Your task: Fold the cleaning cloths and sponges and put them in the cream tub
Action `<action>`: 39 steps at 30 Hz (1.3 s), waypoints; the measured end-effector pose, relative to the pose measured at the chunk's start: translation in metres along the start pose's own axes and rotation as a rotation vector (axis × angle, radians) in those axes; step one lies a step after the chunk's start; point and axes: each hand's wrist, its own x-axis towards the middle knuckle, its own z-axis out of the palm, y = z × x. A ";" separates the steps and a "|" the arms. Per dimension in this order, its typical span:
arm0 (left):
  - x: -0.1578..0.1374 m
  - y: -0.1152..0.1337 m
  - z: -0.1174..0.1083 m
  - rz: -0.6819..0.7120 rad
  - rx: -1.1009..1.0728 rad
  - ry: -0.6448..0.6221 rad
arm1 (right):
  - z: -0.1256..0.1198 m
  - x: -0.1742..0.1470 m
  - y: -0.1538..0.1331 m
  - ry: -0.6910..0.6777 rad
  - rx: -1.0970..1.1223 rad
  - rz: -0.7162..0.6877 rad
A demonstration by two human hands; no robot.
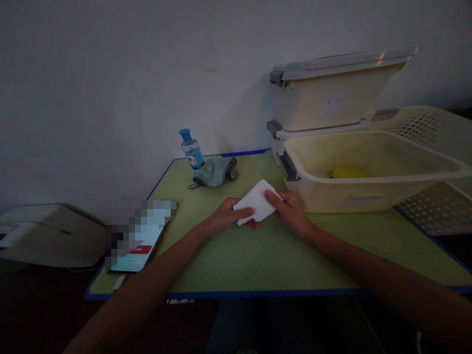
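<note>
Between my two hands, over the middle of the table, is a white folded cloth or pad [257,200]; its exact kind is hard to tell in the dim light. My left hand [231,212] grips its left end with the thumb on top. My right hand [285,206] pinches the right end, thumb pressed on the upper face. Some fingertips show beneath the white piece. Beyond the hands, a grey-green textured cloth [215,172] lies crumpled against a clear bottle [192,151] with a blue cap and blue label.
A cream bin [342,194] with a yellow item [349,172] inside stands at the right. Behind it are stacked lidded boxes [324,103] and a perforated basket [435,211]. A tablet or phone [143,241] lies on the table's left side. The green tabletop [265,260] has blue edges.
</note>
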 end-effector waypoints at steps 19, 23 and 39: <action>0.000 0.004 0.003 0.063 0.101 0.174 | -0.002 0.004 0.010 0.152 0.014 0.017; 0.002 0.006 0.005 0.085 0.108 0.262 | 0.002 0.004 0.007 0.134 0.046 0.076; 0.003 0.006 0.009 0.057 0.192 0.257 | 0.003 0.003 0.013 0.093 0.069 0.028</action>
